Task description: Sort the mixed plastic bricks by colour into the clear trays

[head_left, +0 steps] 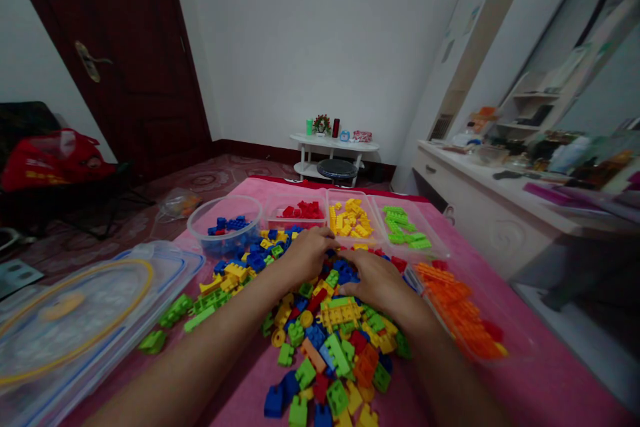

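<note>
A large pile of mixed toy building blocks (310,333) in blue, yellow, green, red and orange covers the middle of the pink cloth. My left hand (313,252) is at the far part of the pile, fingers curled down; what they hold, if anything, is hidden. Close by on the right, my right hand (370,272) reaches into the pile with thumb and fingers apart around some blue blocks (345,272). Behind my hands stand a round tub of blue blocks (227,225) and clear trays of red blocks (303,211), yellow blocks (351,219) and green blocks (400,223).
At the right, a clear tray with orange blocks (457,310) lies along my forearm. Large clear lids (95,307) rest on the left of the pink cloth (530,320). A white dresser (480,220) stands to the right, a small white table (335,141) by the far wall.
</note>
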Tool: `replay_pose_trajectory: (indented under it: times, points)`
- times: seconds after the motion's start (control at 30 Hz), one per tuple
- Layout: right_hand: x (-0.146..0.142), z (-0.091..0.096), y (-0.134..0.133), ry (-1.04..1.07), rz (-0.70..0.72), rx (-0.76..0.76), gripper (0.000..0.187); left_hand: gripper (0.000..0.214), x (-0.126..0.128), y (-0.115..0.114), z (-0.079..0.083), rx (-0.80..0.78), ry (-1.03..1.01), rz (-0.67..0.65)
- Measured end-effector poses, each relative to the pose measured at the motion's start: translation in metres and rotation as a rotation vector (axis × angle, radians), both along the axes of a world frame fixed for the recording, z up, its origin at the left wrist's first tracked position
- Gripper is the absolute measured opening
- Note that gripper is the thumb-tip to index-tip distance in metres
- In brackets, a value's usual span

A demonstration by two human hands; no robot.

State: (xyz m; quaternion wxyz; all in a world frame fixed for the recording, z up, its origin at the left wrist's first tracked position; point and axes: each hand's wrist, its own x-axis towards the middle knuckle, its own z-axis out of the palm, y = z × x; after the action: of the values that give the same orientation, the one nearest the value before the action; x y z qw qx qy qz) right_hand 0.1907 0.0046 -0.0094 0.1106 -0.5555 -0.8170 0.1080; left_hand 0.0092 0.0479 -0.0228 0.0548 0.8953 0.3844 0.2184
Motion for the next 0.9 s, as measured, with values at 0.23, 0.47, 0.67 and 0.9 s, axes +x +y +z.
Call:
replay_pose_trajectory:
  times: [0.23, 0.47, 0.67, 0.9]
  points:
    - [-0.005, -0.009, 0.004, 0.04, 0.043, 0.021, 0.044, 0.037, -0.008, -0.002, -0.008, -0.035, 0.015, 0.072]
    - [0.012, -0.001, 0.012, 0.137, 0.042, -0.042, 0.039, 0.03, -0.008, -0.003, 0.002, -0.344, -0.443, 0.154]
    - [0.018, 0.028, 0.008, 0.213, 0.009, 0.01, 0.035, 0.032, -0.001, -0.008, 0.008, -0.863, -0.863, 0.193]
    - [0.004, 0.043, -0.004, 0.335, 0.074, 0.025, 0.038, 0.047, 0.003, -0.023, 0.02, -1.027, -0.941, 0.124]
